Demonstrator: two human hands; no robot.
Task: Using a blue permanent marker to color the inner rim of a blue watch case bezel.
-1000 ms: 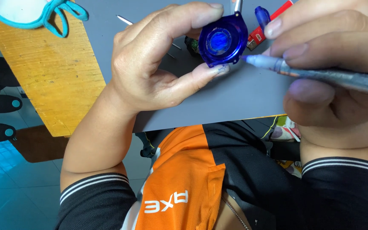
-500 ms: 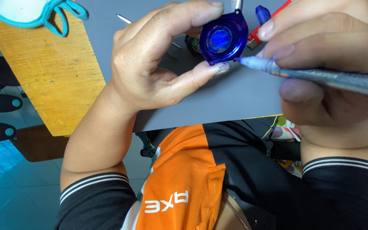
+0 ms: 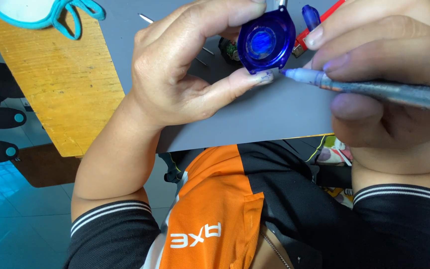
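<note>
My left hand (image 3: 185,65) pinches a small round blue translucent part (image 3: 266,41) between thumb and forefinger, held above the grey mat (image 3: 255,114). My right hand (image 3: 389,74) grips a thin grey pen-like tool (image 3: 374,89) with a blue tip. The tip sits at the lower right edge of the blue part, right beside my left thumb tip. Both hands hover close to the camera over the mat.
A wooden table (image 3: 51,79) lies under the mat. A white and teal face mask (image 3: 41,12) rests at its far left corner. A red and blue tool (image 3: 312,25), a small dark part (image 3: 230,50) and thin metal pins (image 3: 148,19) lie on the mat behind my hands.
The blue part has shifted slightly up in my left hand. The tool tip stays at its lower right edge.
</note>
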